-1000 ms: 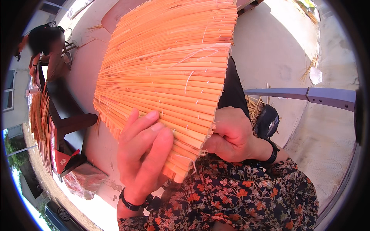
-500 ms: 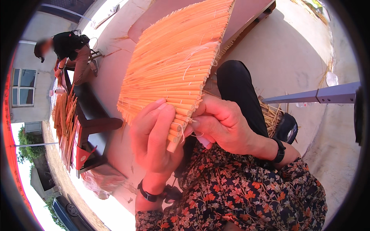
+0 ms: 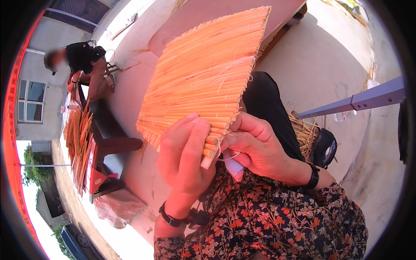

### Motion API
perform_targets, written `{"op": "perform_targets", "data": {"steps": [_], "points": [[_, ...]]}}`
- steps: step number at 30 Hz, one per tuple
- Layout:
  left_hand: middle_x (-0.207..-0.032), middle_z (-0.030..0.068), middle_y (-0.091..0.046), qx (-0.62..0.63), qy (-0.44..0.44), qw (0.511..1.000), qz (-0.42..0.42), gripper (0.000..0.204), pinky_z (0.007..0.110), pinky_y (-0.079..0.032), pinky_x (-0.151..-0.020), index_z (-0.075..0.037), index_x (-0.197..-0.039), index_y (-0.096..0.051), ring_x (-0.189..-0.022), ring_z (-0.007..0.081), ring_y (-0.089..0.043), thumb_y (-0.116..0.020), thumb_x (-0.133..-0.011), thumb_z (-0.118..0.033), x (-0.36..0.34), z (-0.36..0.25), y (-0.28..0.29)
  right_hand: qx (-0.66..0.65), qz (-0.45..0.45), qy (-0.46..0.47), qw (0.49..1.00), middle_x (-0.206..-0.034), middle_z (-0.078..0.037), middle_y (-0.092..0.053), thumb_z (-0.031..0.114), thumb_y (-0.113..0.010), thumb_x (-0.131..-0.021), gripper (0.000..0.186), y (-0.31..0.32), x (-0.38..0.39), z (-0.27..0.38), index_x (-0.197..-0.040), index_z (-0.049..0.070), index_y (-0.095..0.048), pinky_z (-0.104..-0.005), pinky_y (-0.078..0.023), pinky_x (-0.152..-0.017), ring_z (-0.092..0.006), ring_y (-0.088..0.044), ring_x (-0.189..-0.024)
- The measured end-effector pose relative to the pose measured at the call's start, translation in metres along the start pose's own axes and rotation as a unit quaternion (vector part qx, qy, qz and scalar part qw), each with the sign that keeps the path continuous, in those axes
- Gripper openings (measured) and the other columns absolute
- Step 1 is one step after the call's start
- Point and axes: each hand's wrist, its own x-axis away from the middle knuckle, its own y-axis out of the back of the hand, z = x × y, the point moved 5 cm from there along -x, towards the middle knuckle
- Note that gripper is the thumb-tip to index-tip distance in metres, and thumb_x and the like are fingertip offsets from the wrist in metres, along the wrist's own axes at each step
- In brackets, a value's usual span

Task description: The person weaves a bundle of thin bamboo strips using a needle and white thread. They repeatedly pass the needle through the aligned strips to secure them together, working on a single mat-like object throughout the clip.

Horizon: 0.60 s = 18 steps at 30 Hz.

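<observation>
A mat of orange reed stalks (image 3: 203, 82), bound side by side with pale thread, slants up from my lap toward the upper right. My left hand (image 3: 184, 158) grips its lower corner, fingers laid over the stalk ends. My right hand (image 3: 255, 149) pinches the end of the lowest stalks and a thin white thread there. A small white pad shows under the right palm. Both wrists wear dark bands.
Another person (image 3: 86, 65) sits at the far left beside a dark bench (image 3: 108, 134) with a bundle of orange reeds (image 3: 78, 143). A grey metal bar (image 3: 359, 102) crosses on the right. Loose straw (image 3: 303, 130) lies by my black-clad leg on the concrete floor.
The mat has tilted and shifted to the right. My left hand has closed around its lower corner, and my right hand has moved in to the stalk ends beside it.
</observation>
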Motion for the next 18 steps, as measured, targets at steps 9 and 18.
{"op": "perform_targets", "data": {"steps": [9,18], "points": [[-0.113,0.0182,-0.068,0.013,0.016,1.000,0.020,0.036,0.040,-0.056,-0.089,0.003,-0.119,-0.065,-0.102,0.0308,-0.067,-0.074,-0.092,-0.019,0.011,-0.003,0.006,0.209,0.028,0.013,0.978,-0.082,-0.004,-0.064,0.009,-0.055,-0.104,0.016,0.007,0.004,0.010,-0.107,-0.003,-0.066,-0.0230,-0.051,-0.053,-0.0072,-0.058,-0.058],[-0.108,0.0146,-0.067,0.008,0.028,0.999,0.015,0.043,0.038,-0.056,-0.083,-0.001,-0.119,-0.069,-0.101,0.0325,-0.070,-0.084,-0.082,-0.017,0.010,-0.003,0.012,0.134,0.053,-0.033,0.989,-0.090,-0.005,-0.069,0.009,-0.057,-0.103,0.019,-0.002,0.007,0.039,-0.116,-0.002,-0.066,-0.0202,-0.051,-0.054,-0.0064,-0.061,-0.061]]}}
